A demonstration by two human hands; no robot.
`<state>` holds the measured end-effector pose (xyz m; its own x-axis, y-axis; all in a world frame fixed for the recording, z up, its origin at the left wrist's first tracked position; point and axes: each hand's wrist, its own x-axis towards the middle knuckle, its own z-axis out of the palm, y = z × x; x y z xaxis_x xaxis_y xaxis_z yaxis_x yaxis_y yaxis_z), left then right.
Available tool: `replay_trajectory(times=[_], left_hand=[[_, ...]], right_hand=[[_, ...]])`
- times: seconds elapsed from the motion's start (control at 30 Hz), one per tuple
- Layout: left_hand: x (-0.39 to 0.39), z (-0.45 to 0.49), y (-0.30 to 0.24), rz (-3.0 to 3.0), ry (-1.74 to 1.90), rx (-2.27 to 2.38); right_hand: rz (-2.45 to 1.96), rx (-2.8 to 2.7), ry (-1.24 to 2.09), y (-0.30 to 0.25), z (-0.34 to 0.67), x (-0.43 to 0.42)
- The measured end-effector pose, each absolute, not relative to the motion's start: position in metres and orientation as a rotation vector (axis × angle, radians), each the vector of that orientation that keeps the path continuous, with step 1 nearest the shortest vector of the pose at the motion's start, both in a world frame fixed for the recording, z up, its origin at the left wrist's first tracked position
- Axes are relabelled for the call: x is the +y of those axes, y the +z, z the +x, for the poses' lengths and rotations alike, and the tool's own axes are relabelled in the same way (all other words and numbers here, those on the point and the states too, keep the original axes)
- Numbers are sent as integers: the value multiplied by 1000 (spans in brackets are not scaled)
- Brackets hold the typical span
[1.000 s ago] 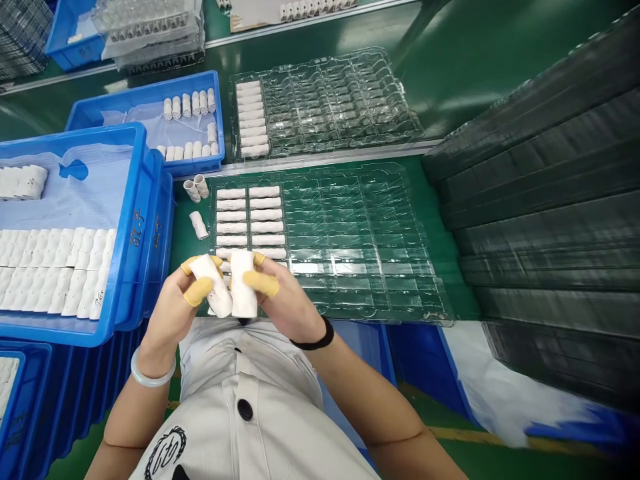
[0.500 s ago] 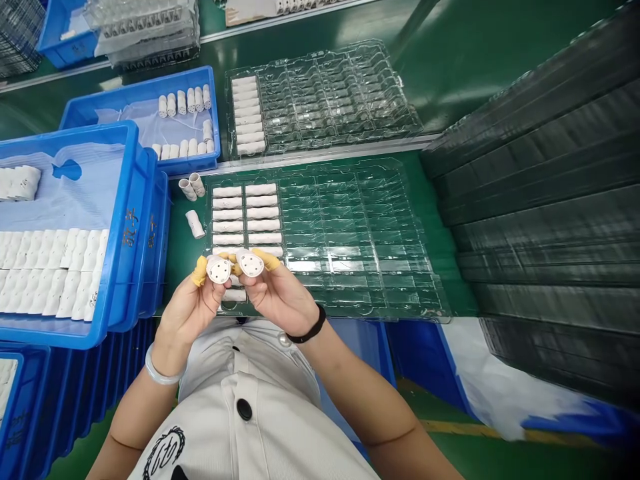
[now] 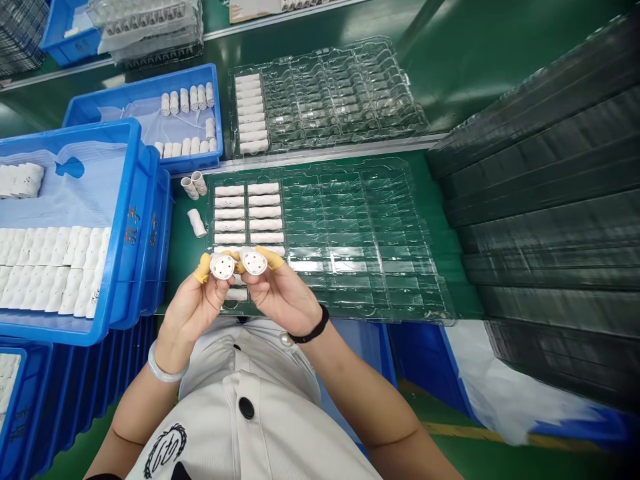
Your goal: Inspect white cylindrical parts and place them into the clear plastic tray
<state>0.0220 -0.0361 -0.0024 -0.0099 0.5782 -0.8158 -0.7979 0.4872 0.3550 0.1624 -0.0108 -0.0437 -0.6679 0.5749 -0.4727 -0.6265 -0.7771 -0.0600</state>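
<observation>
Above the front left corner of the near clear tray (image 3: 345, 223), the left hand (image 3: 195, 307) gripped a white tube (image 3: 223, 266) and the right hand (image 3: 285, 297) a second tube (image 3: 255, 263), both newly turned end-on, so their holed faces could apparently be compared.

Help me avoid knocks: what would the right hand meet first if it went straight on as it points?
Likely the white piece in the left hand, close beside the second piece, held by the right hand. Depth is unclear, so they may be touching.
</observation>
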Motion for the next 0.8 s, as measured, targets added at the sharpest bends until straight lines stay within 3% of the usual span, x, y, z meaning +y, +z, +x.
replay_trajectory(times=[0.8], left_hand=[[-46, 12, -22, 511, 1160, 1112]], right_hand=[[-740, -392, 2190, -38, 159, -21]])
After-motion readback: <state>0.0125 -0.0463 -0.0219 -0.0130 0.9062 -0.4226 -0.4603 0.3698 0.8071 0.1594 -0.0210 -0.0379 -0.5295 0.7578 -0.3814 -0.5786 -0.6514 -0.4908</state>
